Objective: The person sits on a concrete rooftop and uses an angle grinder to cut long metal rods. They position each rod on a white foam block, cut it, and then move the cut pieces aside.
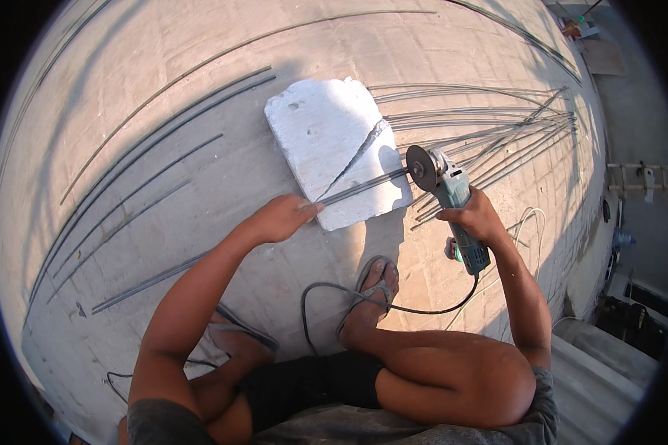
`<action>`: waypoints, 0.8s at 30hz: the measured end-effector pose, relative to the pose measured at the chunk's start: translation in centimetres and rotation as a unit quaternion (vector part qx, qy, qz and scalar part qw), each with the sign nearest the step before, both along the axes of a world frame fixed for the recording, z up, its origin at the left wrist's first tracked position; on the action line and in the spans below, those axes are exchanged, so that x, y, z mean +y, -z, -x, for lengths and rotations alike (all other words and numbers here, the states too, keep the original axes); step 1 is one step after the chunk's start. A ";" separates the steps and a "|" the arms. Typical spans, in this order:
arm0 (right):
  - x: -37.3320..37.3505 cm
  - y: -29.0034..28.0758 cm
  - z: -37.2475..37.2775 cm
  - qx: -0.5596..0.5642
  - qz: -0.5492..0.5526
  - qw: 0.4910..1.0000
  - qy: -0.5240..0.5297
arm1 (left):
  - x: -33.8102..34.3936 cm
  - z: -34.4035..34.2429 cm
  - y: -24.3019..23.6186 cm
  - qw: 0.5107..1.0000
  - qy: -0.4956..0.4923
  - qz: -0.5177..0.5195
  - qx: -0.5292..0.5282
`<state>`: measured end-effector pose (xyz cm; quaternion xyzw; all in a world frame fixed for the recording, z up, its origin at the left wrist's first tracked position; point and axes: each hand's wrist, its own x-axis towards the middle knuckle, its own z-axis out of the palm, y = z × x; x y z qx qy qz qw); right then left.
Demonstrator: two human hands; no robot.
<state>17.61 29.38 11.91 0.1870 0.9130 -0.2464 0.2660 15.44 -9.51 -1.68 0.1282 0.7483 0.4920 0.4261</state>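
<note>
My left hand [286, 219] is closed on a few grey steel rods [352, 190] at the lower left edge of a white cracked slab [323, 126]; the rods lie across the slab to its right side. My right hand [471, 216] grips the body of a teal angle grinder [458, 241], whose dark disc [420, 167] stands at the rods by the slab's right edge; I cannot tell whether it touches them. A black cord [423, 311] runs from the grinder's lower end.
Several long rods [178, 111] lie on the pale floor [148, 52] at left, more [497, 119] beyond the slab at right. My sandalled feet [378, 282] are below the slab. At far right are a lower grey area with a wooden ladder [638, 176] and a blue jug [623, 239].
</note>
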 end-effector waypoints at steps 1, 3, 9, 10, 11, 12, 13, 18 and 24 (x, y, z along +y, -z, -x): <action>-0.2 0.0 0.1 -0.001 0.003 1.000 0.001 | -0.1 0.1 -0.3 1.000 -0.001 0.002 -0.002; -0.5 -0.4 0.1 -0.026 -0.003 1.000 0.012 | -0.3 0.0 -0.9 0.999 0.024 0.024 -0.006; 0.2 -0.3 -0.2 -0.007 0.020 1.000 0.021 | 0.2 0.4 -0.8 0.995 0.069 0.039 0.066; 0.1 -0.1 -0.2 -0.005 0.032 0.999 0.019 | 0.1 0.4 -0.5 0.993 0.075 0.048 0.075; 0.2 -0.2 -0.1 -0.007 0.037 0.999 0.020 | 0.1 0.3 -0.5 0.992 0.083 0.050 0.082; -0.1 -0.1 0.1 -0.009 0.041 0.999 0.021 | -0.3 0.3 -0.4 0.992 0.082 0.056 0.075; -0.2 -0.2 0.2 -0.007 0.043 0.999 0.023 | -0.2 0.4 -0.4 0.992 0.086 0.053 0.070; 0.1 0.2 0.2 0.001 0.036 0.999 0.027 | -0.3 -0.1 0.6 0.996 0.051 0.019 0.076; 0.5 0.3 0.0 0.002 0.033 0.999 0.020 | -0.2 0.4 0.4 0.994 0.080 0.026 0.071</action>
